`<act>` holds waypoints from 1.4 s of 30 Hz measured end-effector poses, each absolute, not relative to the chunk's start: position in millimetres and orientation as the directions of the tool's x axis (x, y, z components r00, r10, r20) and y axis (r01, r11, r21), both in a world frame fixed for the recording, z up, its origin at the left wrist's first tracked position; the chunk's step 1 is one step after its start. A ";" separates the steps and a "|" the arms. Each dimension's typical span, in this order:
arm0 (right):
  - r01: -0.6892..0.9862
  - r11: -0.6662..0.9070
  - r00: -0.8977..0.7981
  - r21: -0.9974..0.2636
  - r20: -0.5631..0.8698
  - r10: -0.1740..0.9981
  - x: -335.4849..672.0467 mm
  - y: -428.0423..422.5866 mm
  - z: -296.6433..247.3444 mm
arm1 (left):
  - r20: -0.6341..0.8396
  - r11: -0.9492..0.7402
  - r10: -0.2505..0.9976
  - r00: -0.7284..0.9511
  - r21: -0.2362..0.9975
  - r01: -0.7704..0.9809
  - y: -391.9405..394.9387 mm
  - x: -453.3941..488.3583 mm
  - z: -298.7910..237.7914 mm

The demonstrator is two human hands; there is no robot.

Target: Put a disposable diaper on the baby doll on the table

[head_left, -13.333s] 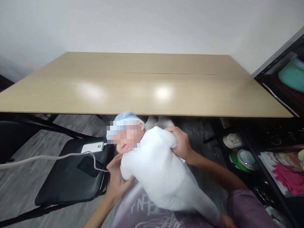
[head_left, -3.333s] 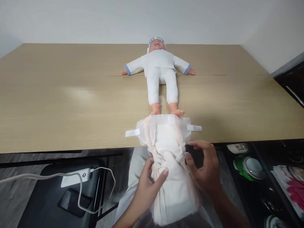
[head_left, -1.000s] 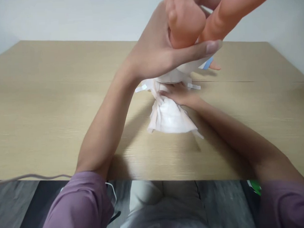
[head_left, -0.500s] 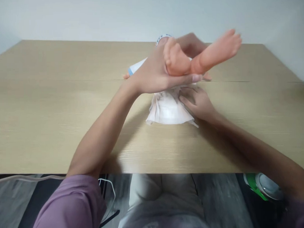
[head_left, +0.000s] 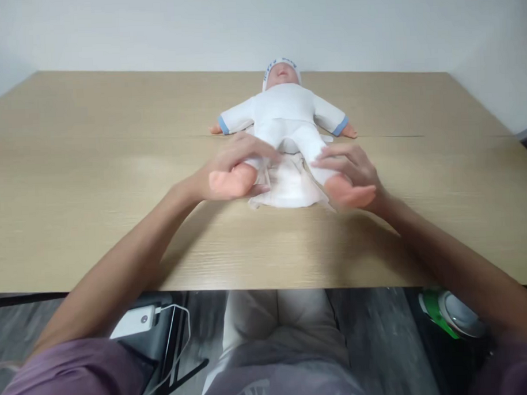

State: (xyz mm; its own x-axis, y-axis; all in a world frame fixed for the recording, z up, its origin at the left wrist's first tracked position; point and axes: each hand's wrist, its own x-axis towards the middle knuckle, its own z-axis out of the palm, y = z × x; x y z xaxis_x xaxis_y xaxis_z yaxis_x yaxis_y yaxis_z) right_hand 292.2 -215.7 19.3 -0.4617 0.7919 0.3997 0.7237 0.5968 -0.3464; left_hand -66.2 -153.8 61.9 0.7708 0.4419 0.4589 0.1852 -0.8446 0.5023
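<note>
On its back on the table lies a baby doll in a white suit with blue cuffs and a printed white cap. A spread white diaper lies under its bottom and between its legs. My left hand is wrapped round the doll's leg on the left, just above the bare foot. The other leg, on the right, is in my right hand, fingers curled over the white shin. Both legs are apart, feet toward me. Parts of the diaper's far end are hidden beneath the doll.
The wooden table reaches to a pale wall behind. Below its front edge, a white power bank with a cable sits at the left. A green and white round object is at the lower right.
The doll's legs, held up together in my left hand before, are now lowered and spread. My right hand has moved from the diaper to the doll's leg on the right.
</note>
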 end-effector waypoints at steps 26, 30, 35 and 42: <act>0.585 0.672 -0.596 -0.454 0.321 0.736 312.5 -215.9 23.1 | 0.221 -0.749 0.510 0.832 0.589 0.303 -161.6 -98.5 21.4; 0.716 0.659 -0.577 -0.230 0.336 0.744 289.8 -233.8 18.6 | 0.177 -0.725 0.614 0.769 0.512 0.461 -180.7 -79.8 23.5; 0.792 0.591 -0.507 -0.154 0.376 0.776 269.2 -244.8 6.0 | 0.289 -0.758 0.644 0.708 0.366 0.540 -198.7 -56.4 11.1; 0.754 0.545 -0.362 -0.367 0.460 0.811 273.9 -201.0 26.1 | 0.411 -0.698 0.715 0.565 0.464 0.546 -164.9 -47.9 34.2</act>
State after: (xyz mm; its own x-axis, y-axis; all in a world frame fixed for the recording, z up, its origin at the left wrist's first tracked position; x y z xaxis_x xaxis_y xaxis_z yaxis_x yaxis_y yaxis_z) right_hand 273.9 -201.0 26.1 -0.3619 0.8108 0.4599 0.7540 0.5447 -0.3670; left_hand -47.9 -164.9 34.2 0.5651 0.7152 0.4113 0.5458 -0.6979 0.4637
